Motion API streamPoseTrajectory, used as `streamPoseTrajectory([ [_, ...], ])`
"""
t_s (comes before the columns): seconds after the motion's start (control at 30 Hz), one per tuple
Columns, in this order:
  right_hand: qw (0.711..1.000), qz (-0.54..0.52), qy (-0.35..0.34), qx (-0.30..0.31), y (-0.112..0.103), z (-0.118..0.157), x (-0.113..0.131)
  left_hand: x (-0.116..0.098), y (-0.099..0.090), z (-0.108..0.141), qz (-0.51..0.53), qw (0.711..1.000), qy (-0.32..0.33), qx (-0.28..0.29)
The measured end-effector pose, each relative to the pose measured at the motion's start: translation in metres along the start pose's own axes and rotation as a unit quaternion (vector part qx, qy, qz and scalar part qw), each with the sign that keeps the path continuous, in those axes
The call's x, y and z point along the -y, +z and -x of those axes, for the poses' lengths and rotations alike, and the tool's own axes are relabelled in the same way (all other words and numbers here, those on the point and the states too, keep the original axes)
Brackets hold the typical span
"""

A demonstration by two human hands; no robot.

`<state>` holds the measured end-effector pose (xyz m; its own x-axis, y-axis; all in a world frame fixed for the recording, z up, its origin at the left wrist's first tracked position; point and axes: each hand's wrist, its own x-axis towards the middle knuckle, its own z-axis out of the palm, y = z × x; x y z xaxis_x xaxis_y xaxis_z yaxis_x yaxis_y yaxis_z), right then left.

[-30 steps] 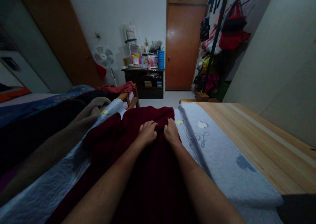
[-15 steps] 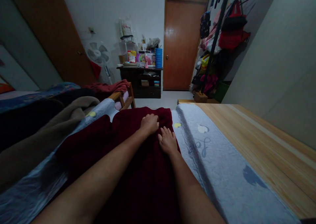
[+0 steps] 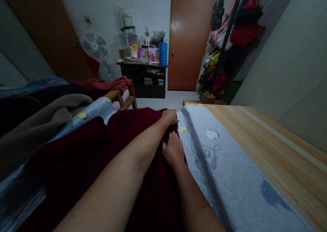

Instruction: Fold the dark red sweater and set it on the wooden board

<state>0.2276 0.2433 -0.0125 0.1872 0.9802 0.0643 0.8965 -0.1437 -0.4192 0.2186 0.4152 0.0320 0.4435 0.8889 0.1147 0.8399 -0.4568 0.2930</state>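
Observation:
A large dark red cloth lies spread over a light blue-grey bed mat; its kind of garment or cover cannot be made out. At the cloth's far right corner, my left hand is closed on the edge, with the fingertips curled over toward the mat. Just nearer to me, my right hand lies palm down on the cloth near its right edge, fingers stretched out and a little apart. The hands are close together but not touching.
Bare wooden boards run along the right of the mat. A brown blanket is heaped at the left. Beyond the bed are a dark cabinet, a fan, a door and hanging bags on a rack.
My left hand has moved right and slightly away, to the cloth's far right corner. My right hand has stayed nearly in place. The view has shifted slightly.

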Motion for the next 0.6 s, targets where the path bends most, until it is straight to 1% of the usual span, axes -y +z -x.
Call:
streamPoseTrajectory([
  [0.07,1.000,0.001,0.016,0.001,0.000,0.000,-0.001,0.003,0.005,-0.002,0.018,0.999,-0.026,0.001],
  [0.17,0.999,0.001,0.029,0.012,-0.002,-0.002,-0.005,0.014,0.007,-0.008,0.069,0.995,-0.067,0.014],
  [0.33,0.999,0.008,0.016,0.040,-0.006,-0.008,-0.015,0.038,0.006,-0.019,0.200,0.973,-0.109,0.025],
  [0.47,0.999,0.018,0.016,0.031,-0.005,-0.008,-0.016,0.045,0.009,-0.021,0.280,0.955,-0.097,0.009],
  [0.6,0.999,0.024,0.019,0.024,-0.002,-0.006,-0.014,0.045,0.018,-0.017,0.303,0.951,-0.058,-0.028],
])
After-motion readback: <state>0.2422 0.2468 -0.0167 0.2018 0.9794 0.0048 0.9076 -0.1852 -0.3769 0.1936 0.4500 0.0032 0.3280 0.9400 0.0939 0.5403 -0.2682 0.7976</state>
